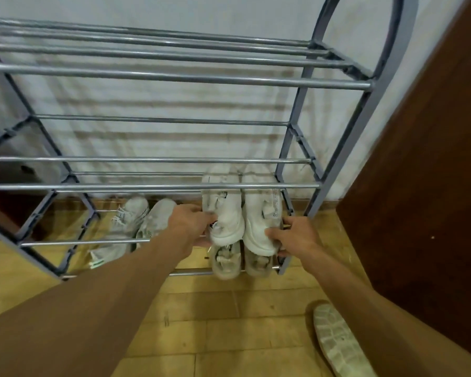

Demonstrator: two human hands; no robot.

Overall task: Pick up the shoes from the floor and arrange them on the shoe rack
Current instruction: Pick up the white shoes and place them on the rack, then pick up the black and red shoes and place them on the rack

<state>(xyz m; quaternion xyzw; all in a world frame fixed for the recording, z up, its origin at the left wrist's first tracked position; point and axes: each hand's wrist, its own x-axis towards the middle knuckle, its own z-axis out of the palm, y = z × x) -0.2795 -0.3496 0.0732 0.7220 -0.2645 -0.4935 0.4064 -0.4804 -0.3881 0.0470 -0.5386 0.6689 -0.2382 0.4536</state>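
A grey metal shoe rack (174, 77) with several tiers of bars stands against the white wall. Two white sneakers lie side by side on a lower tier at the right. My left hand (191, 221) grips the heel of the left white sneaker (225, 210). My right hand (294, 235) grips the heel of the right white sneaker (261, 216). A beige pair (239, 261) sits on the bottom tier just below them. A pale grey pair (139, 221) lies on the bottom tier further left.
One shoe (337, 341) lies sole-up on the wooden floor at the lower right, beside my right forearm. A dark brown wooden panel (424, 186) stands close to the rack's right side. The upper tiers hold no shoes.
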